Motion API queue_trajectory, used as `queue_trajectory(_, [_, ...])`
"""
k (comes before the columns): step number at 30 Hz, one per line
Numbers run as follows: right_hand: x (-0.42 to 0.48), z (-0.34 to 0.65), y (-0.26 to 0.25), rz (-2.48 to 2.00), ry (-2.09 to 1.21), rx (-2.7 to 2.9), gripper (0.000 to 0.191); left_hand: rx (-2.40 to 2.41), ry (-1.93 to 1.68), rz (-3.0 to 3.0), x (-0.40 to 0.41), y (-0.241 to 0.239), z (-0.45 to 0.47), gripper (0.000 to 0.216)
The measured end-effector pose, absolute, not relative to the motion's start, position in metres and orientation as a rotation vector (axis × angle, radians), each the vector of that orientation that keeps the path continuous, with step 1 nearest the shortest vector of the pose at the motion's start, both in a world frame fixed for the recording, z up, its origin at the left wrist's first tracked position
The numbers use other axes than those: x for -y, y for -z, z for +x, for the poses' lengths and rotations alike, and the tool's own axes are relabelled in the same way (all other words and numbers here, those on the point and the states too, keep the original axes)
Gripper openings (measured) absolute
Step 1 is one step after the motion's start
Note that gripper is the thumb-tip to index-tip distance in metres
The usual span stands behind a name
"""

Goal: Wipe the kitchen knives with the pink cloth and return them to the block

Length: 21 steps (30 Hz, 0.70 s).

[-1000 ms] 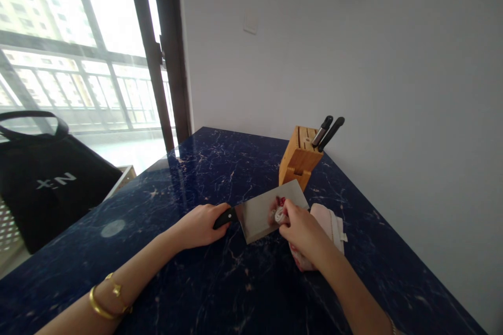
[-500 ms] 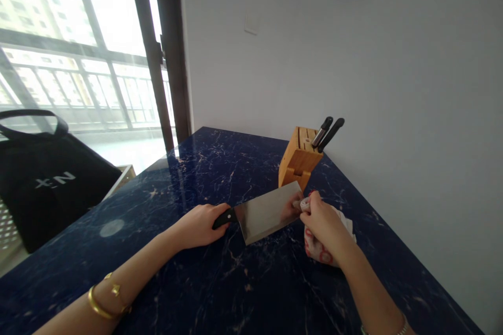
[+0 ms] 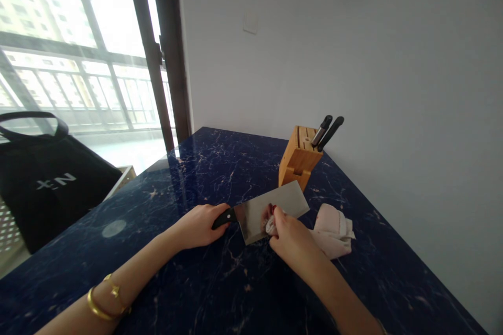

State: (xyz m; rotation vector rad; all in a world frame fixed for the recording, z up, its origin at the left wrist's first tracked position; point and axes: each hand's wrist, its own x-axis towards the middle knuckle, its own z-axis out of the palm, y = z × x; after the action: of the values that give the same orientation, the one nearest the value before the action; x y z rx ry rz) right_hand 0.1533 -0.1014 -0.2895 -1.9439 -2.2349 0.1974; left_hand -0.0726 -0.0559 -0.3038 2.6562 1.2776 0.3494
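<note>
Gripping the black-handled cleaver (image 3: 255,211) with the left hand (image 3: 202,225), I have the right hand (image 3: 290,239) pinching rumpled cloth (image 3: 334,229) on its shiny rectangular blade (image 3: 288,196), inside the marbled table's (image 3: 220,288) right edge.

On the table (image 3: 236,170), a knife block (image 3: 297,156) stands behind the cleaver (image 3: 255,213), with cloth (image 3: 334,227) to the cleaver's right.

The cleaver (image 3: 255,212) has a silver-grey blade and a black handle (image 3: 225,218) with a pale dot. The cloth (image 3: 334,238) is pinkish white, dark red at one end. White veins streak the dark blue table (image 3: 220,167). The knife block (image 3: 294,159) is honey brown, the knives (image 3: 330,134) black-handled, one with silver. The bag (image 3: 51,204) is black with white lettering; the bangle (image 3: 97,310) is gold.
</note>
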Motion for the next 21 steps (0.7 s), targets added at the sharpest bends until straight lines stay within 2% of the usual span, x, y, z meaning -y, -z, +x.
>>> queue_trajectory(8, [0.109,0.129,0.298,-1.608,-0.363,2.276,0.027,-1.291,-0.392,2.639,0.055,0.305,-0.073,0.020])
queue_trajectory(21, [0.115,0.113,0.305,-1.379,-0.375,2.255,0.022,-1.283,-0.415,2.624,0.053,0.308,-0.075,0.019])
